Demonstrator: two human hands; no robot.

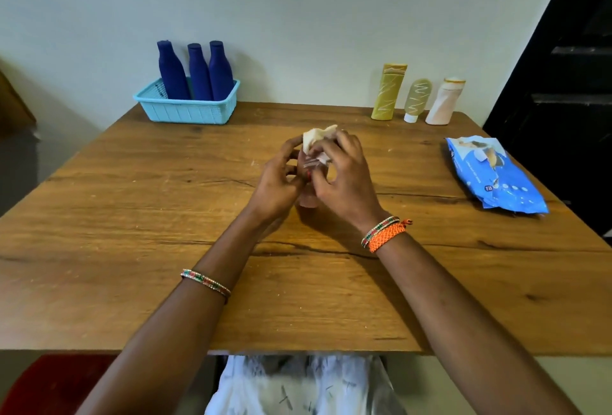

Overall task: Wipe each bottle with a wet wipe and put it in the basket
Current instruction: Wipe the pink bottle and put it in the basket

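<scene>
Over the middle of the table, my left hand point(280, 179) grips a small pale pink bottle point(306, 201), mostly hidden between my palms. My right hand point(344, 179) holds a white wet wipe point(318, 136) against the bottle, and the wipe's bunched end sticks up above my fingers. The light blue basket point(185, 113) stands at the back left with three dark blue bottles point(198, 73) upright in it. At the back right stand a yellow-green bottle point(387, 93), a translucent tube point(416, 99) on its cap, and a white bottle point(443, 103).
A blue pack of wet wipes point(493, 176) lies near the right edge of the wooden table point(132, 232). The table stands against a pale wall. A dark structure rises at the far right, and a red seat shows at the lower left.
</scene>
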